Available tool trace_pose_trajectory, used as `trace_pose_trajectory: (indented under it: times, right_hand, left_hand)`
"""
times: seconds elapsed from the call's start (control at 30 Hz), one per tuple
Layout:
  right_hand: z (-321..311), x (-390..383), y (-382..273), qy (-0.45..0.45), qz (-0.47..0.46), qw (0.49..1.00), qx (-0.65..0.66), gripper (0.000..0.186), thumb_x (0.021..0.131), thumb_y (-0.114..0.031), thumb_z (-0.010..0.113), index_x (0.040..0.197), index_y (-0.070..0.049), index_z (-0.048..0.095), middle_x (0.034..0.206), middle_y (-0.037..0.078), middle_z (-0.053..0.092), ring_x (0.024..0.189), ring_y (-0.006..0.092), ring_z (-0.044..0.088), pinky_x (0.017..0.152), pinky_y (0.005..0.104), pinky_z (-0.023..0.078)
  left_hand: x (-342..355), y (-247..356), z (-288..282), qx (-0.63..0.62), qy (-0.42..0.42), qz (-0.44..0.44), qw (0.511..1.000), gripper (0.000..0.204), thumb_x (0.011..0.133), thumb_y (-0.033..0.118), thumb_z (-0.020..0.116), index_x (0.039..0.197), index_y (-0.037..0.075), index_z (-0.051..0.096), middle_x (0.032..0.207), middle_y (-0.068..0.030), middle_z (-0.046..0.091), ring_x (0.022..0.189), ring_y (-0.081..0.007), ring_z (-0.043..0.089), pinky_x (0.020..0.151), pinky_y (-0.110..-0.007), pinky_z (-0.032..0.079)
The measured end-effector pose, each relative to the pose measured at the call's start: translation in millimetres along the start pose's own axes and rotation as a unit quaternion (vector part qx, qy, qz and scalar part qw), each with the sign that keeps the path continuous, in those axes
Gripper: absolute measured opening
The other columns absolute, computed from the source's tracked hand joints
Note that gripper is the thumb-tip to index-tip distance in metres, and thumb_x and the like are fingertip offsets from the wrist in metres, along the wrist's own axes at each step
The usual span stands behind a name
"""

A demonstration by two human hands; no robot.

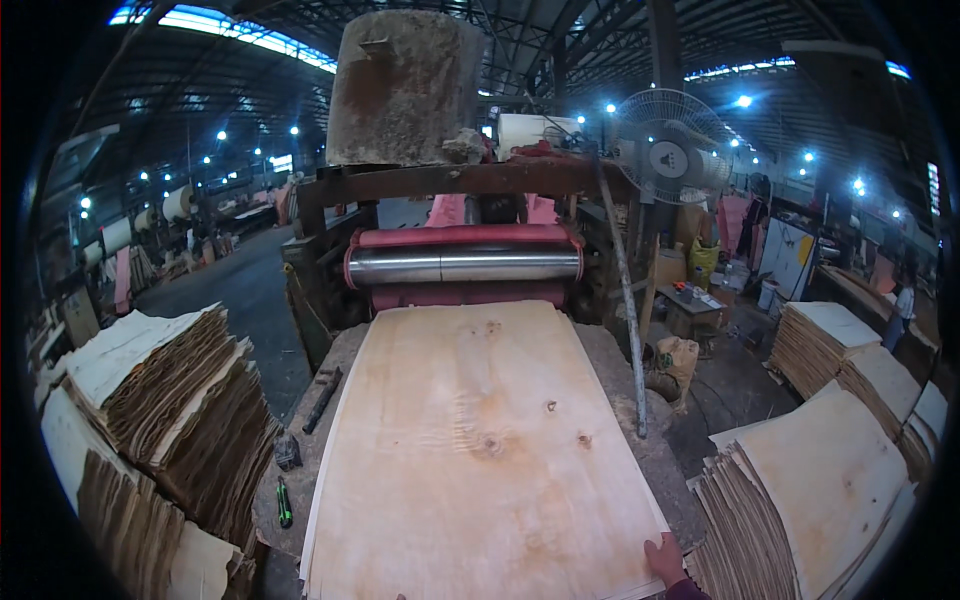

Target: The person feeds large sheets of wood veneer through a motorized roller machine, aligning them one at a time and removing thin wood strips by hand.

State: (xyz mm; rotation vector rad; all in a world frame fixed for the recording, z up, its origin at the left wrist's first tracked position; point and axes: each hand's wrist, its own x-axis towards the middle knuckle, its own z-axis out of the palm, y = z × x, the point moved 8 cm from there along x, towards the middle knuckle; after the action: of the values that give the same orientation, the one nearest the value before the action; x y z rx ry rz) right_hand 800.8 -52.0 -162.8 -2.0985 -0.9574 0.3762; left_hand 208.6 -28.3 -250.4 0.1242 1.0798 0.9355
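Note:
A pale wood veneer sheet [470, 430] with several brown knots lies on the feed table before me, its far edge close to the machine's rollers. More sheet edges show beneath it along the left side. At its near right corner, my right hand [664, 560] closes on the veneer edge, fingers on top; the underside of the grip is hidden. My left hand is out of sight. The rollers, one shiny metal roller [460, 264] and a red one [460, 236] above it, span the machine beyond the sheet.
Veneer stacks stand at left [150, 400] and right [820, 480]. A green utility knife [284, 502] and a dark bar [321, 400] lie on the table's left margin [290, 480]. A pole [622, 290] leans at right, below a fan [668, 155].

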Motion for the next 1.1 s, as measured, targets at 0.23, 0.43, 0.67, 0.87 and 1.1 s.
trace_pose_trajectory:
  times: [0.23,0.43,0.67,0.87,1.1]
  right_hand:
    - [2.8,2.7,10.4,-0.003,0.021,0.999,-0.04,0.05,0.076,-0.03,0.068,0.112,0.003,0.057,0.104,0.023,0.066,0.101,0.0343,0.063,0.088,0.0415,0.048]
    - [-0.6,-1.1,2.5,-0.003,0.031,0.999,-0.038,0.05,0.077,-0.031,0.067,0.112,0.003,0.056,0.103,0.022,0.065,0.099,0.0341,0.063,0.087,0.0415,0.048]
    - [0.6,-0.6,3.4,-0.006,0.024,1.0,-0.014,0.049,0.077,-0.029,0.067,0.113,0.003,0.056,0.105,0.021,0.065,0.101,0.0325,0.063,0.087,0.0405,0.048]
    - [1.2,-0.2,2.2,-0.005,0.004,1.0,0.004,0.048,0.077,-0.026,0.067,0.113,0.004,0.056,0.106,0.022,0.065,0.102,0.0327,0.062,0.088,0.0402,0.047]
    - [2.9,4.0,9.1,-0.001,0.008,1.0,-0.012,0.049,0.077,-0.027,0.068,0.112,0.004,0.057,0.106,0.022,0.064,0.102,0.0329,0.062,0.088,0.0408,0.048]
  left_hand:
    - [-1.2,-1.7,-0.5,0.007,0.017,-0.023,1.0,0.057,0.094,0.046,0.052,0.135,0.007,0.043,0.127,-0.0114,0.056,0.117,-0.0278,0.054,0.096,-0.046,0.045]
    - [-5.7,-0.5,0.6,0.013,0.023,-0.029,0.999,0.058,0.094,0.046,0.052,0.135,0.007,0.044,0.128,-0.0108,0.056,0.117,-0.0277,0.053,0.097,-0.046,0.044]
    - [1.7,-3.8,-3.9,0.008,0.005,-0.026,1.0,0.056,0.094,0.046,0.052,0.134,0.007,0.046,0.127,-0.0098,0.057,0.115,-0.0265,0.055,0.096,-0.046,0.045]
    - [-5.0,0.3,0.2,0.022,0.018,-0.016,0.999,0.055,0.095,0.046,0.05,0.135,0.008,0.045,0.126,-0.0094,0.057,0.116,-0.0255,0.055,0.096,-0.047,0.043]
    - [1.5,-0.9,-0.8,0.027,0.019,-0.015,0.999,0.056,0.095,0.047,0.049,0.134,0.008,0.045,0.126,-0.0096,0.058,0.116,-0.0263,0.055,0.096,-0.047,0.042]
